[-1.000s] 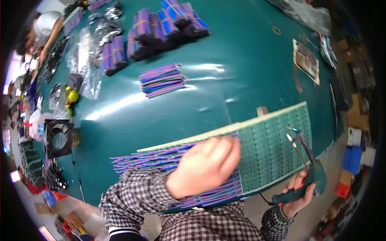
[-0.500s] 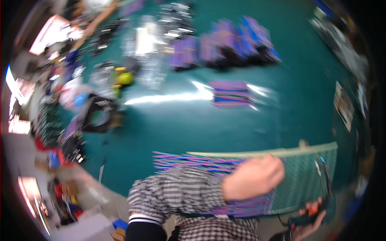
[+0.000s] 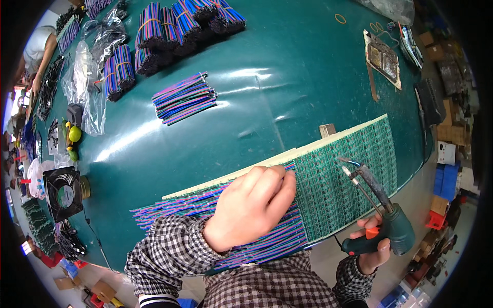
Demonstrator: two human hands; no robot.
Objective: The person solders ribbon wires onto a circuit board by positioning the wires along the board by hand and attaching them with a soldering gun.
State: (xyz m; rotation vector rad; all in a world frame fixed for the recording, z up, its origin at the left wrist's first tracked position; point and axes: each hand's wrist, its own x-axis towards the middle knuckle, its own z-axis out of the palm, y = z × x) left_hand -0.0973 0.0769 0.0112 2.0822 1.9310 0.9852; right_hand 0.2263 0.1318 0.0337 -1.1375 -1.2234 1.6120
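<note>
My left hand [image 3: 251, 203] is closed over a green circuit board panel [image 3: 344, 174], its fingertips pinching the end of a blue, pink and black ribbon wire [image 3: 290, 166] near the panel's upper edge. Many such wires [image 3: 272, 246] lie in rows to the left, partly under my hand and sleeve. My right hand [image 3: 377, 256] grips a green soldering gun [image 3: 399, 231] with an orange-red trigger. Its bent tip hovers over the bare part of the panel, right of the wires. A pale strip [image 3: 231, 177] runs along the panel's far edge.
A loose wire bundle [image 3: 185, 98] lies mid-table; several banded bundles [image 3: 174, 28] sit behind it. To the left stand a black fan [image 3: 62, 192] and clear plastic bags [image 3: 90, 87]. A worn metal tray [image 3: 382, 59] rests at the far right. Another person's arm [image 3: 43, 61] shows far left.
The view has turned, so the table appears rotated, and the blur is gone. My left hand's fingers now rest at the wire ends by the panel. The soldering gun stays in my right hand.
</note>
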